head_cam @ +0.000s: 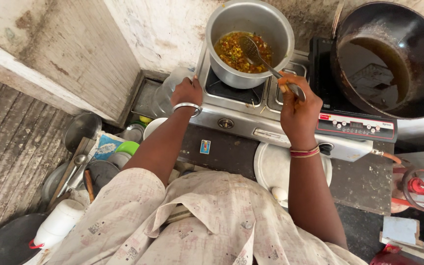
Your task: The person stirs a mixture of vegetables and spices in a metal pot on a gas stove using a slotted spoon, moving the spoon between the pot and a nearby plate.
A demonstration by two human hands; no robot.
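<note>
Right hand [298, 110] is gripping 1 steel ladle [253, 51] in 1 round metal pot [250, 41], upper centre; left hand [186, 92] is resting half-curled on the stove [231, 115]

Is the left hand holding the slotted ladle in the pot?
No: the right hand holds the slotted ladle in the steel pot; the left hand rests on the stove.

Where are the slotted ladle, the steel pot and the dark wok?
slotted ladle [251, 50]: head view, on its perforated bowl inside the pot.
steel pot [236, 73]: head view, on its outer front wall.
dark wok [420, 44]: head view, on its bare inner right wall.
</note>
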